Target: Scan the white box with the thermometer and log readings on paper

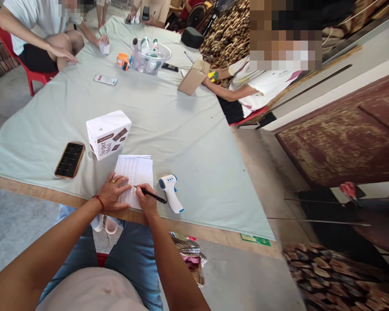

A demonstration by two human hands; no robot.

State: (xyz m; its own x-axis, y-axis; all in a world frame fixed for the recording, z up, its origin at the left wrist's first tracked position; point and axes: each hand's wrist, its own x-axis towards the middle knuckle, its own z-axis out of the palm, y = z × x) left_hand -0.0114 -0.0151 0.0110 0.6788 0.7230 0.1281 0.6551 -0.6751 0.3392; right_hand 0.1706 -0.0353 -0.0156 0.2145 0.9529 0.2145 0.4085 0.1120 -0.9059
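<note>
Sheets of paper [139, 168] with rows of small print lie at the table's near edge. My left hand [114, 193] rests flat on their left side, fingers spread. In my right hand [146, 201] is a black pen [156, 197], its tip on or just above the page. Close by on the right lies a white and blue infrared thermometer [171, 192]. Behind the papers stands a white box [109, 134] marked "Super Meal". A phone [70, 160] in an orange-brown case is left of the box, screen up.
The cloth-covered table [188, 142] stretches away from me. Farther back are a clear plastic basin [165, 55] of bottles, an orange tape roll [123, 61], a white packet [105, 80] and a black case [192, 38]. At right, another person holds a cardboard box [194, 77]. Other people sit left and far.
</note>
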